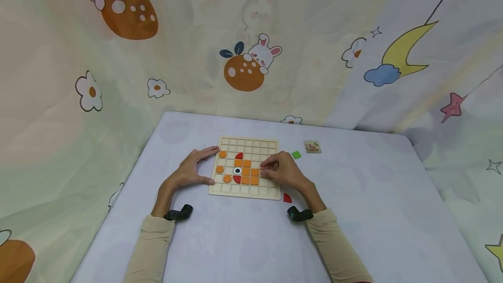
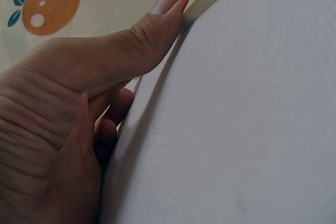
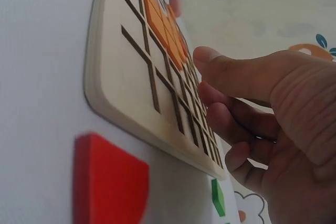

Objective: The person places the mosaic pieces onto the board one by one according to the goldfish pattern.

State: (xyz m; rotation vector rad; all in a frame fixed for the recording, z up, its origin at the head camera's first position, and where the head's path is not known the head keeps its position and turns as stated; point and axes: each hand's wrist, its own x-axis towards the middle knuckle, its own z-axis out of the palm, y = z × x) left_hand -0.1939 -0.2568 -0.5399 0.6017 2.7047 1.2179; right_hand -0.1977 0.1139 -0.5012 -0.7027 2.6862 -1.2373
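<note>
A pale wooden grid board [image 1: 265,194] lies in front of me. Orange square tiles [image 1: 246,171] fill its middle, along with a white tile with a black dot [image 1: 237,171] and red curved tiles [image 1: 239,156] above and below. Orange discs [image 1: 222,154] sit in the left columns. My left hand [image 1: 187,170] rests at the board's left edge, thumb and fingers spread along it; in its wrist view the thumb [image 2: 170,4] touches the rim. Over the board's right side hovers my right hand [image 1: 288,170], fingers loosely bent close to the rightmost orange tile, a gap showing between thumb and forefinger.
A red quarter-round tile [image 1: 287,198] lies off the board's lower right corner. Beyond the right hand are a green tile [image 1: 296,154] and a small patterned card [image 1: 312,146]. A printed curtain [image 1: 188,56] hangs behind the white-covered table [image 1: 235,239].
</note>
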